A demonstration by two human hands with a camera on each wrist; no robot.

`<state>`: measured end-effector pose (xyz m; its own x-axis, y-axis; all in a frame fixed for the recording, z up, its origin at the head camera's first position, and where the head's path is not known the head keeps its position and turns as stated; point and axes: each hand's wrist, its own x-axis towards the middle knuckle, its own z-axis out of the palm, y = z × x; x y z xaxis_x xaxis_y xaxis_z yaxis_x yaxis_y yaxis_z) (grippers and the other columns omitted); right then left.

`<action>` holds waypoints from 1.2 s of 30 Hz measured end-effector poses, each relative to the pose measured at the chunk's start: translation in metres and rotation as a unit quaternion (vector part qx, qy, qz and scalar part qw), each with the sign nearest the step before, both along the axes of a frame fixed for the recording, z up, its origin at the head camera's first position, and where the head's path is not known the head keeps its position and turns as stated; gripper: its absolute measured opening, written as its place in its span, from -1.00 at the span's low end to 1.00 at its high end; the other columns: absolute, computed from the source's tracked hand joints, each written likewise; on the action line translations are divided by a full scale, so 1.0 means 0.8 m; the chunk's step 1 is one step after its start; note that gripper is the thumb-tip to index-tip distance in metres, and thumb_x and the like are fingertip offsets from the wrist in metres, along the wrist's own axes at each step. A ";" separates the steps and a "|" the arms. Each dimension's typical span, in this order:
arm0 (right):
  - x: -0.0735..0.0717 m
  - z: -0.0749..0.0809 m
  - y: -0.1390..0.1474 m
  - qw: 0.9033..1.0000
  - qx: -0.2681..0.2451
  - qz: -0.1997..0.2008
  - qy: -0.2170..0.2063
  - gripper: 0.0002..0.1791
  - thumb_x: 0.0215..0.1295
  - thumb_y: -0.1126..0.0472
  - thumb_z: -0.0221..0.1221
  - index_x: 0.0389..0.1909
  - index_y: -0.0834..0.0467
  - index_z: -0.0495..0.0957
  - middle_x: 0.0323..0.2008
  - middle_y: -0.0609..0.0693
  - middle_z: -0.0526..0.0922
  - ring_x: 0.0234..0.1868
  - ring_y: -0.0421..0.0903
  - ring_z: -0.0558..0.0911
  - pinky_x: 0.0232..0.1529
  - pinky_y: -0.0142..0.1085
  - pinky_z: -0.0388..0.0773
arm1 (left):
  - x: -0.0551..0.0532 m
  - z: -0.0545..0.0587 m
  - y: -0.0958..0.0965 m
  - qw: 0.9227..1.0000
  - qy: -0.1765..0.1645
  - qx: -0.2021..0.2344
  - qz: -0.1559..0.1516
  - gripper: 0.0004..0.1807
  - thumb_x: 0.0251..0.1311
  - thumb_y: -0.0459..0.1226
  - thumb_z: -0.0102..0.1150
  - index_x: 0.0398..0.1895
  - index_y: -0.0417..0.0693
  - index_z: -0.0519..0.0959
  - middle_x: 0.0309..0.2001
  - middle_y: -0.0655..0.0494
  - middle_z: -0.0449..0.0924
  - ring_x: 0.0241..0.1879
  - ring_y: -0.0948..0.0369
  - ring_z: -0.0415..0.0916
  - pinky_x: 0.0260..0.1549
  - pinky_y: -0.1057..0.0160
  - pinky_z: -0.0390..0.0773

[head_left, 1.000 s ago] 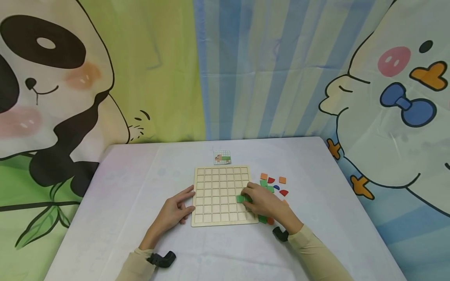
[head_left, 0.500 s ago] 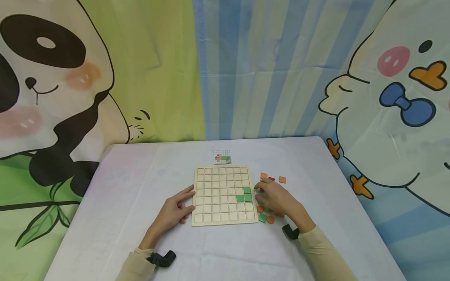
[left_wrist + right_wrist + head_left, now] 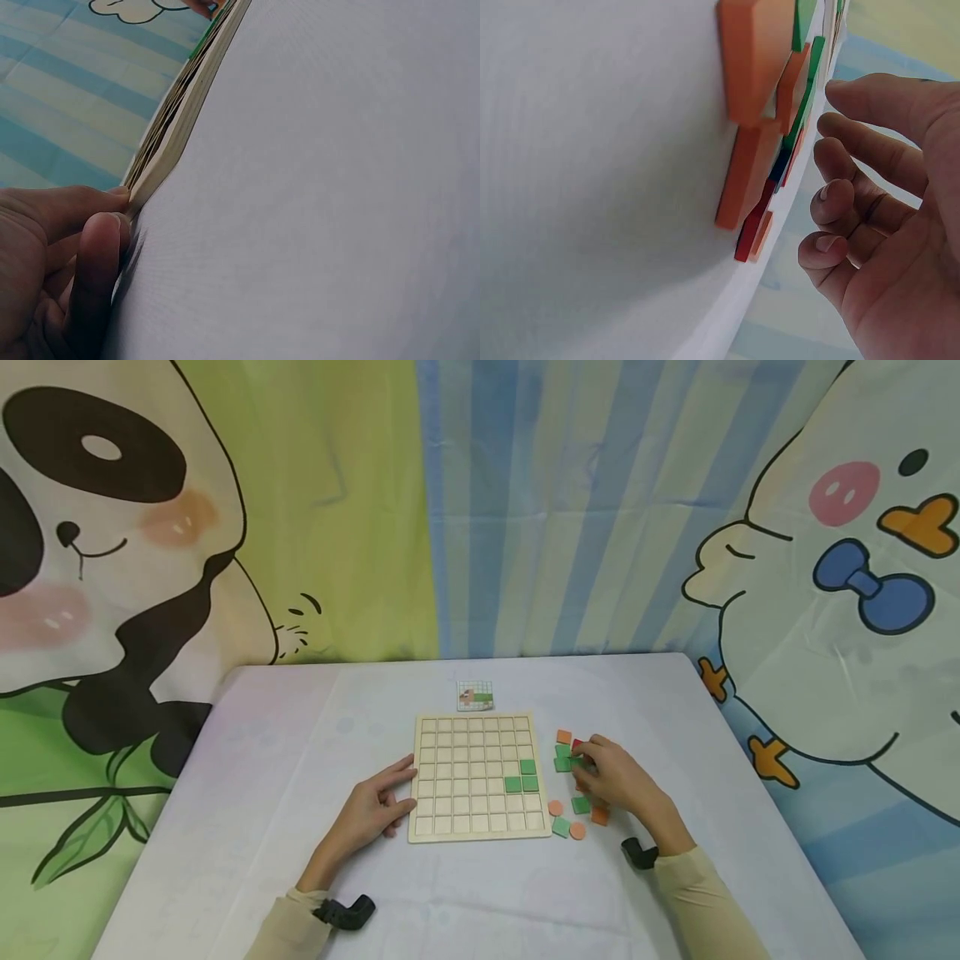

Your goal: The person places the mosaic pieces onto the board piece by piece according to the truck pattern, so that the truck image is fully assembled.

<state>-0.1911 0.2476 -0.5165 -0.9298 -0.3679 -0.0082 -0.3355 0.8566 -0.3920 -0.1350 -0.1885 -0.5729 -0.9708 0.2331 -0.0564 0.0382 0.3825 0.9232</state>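
Observation:
A pale wooden grid board [image 3: 472,777] lies on the white table. Three green squares [image 3: 528,767] sit in its cells near the right edge. My left hand [image 3: 375,806] rests its thumb and fingertips against the board's left edge; the left wrist view shows these fingertips [image 3: 120,191] touching the rim. Right of the board, my right hand [image 3: 615,772] is over the loose pieces, fingers bent and apart. In the right wrist view nothing shows between its fingers, and beside them lie orange blocks [image 3: 754,60], a red piece [image 3: 754,225] and a blue piece [image 3: 780,163]. My right hand partly covers the pile.
Behind the board lies a small picture card [image 3: 476,696] with a grid pattern. Orange discs [image 3: 555,807], a green square [image 3: 561,827] and an orange square [image 3: 564,737] lie beside the board's right edge. A cartoon-printed curtain [image 3: 525,510] stands behind the table.
My right hand has let go of a green square at the board's right side and moved right, over the loose pieces. The left hand has stayed at the board's edge.

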 end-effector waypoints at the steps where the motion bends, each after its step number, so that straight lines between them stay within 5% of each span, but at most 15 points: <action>1: 0.000 -0.001 0.002 1.000 0.001 0.001 0.002 -0.74 0.36 0.24 0.39 0.02 0.20 0.73 -0.32 -0.06 0.54 -0.33 -0.16 0.42 -0.29 -0.35 0.42 | 0.000 0.000 0.000 1.000 -0.001 0.000 0.000 -0.34 0.33 -0.33 0.42 0.49 -0.08 0.50 0.65 0.18 0.27 -0.68 0.24 0.52 -0.70 0.20 0.64; 23: -0.005 -0.007 0.019 1.000 0.013 -0.005 -0.021 -0.69 0.32 0.24 0.43 0.04 0.24 0.72 -0.26 -0.01 0.60 -0.28 -0.13 0.49 -0.27 -0.34 0.52 | 0.002 0.000 0.001 1.000 0.001 0.007 -0.004 -0.34 0.33 -0.35 0.41 0.49 -0.13 0.49 0.66 0.09 0.26 -0.68 0.24 0.51 -0.70 0.21 0.64; 36: -0.009 -0.006 0.020 0.999 0.017 -0.007 -0.039 -0.73 0.36 0.24 0.40 0.03 0.20 0.70 -0.27 -0.02 0.56 -0.25 -0.11 0.49 -0.28 -0.35 0.49 | 0.002 0.002 0.000 1.000 -0.004 0.004 -0.005 -0.36 0.35 -0.34 0.40 0.49 -0.08 0.50 0.65 0.22 0.27 -0.67 0.23 0.52 -0.68 0.20 0.65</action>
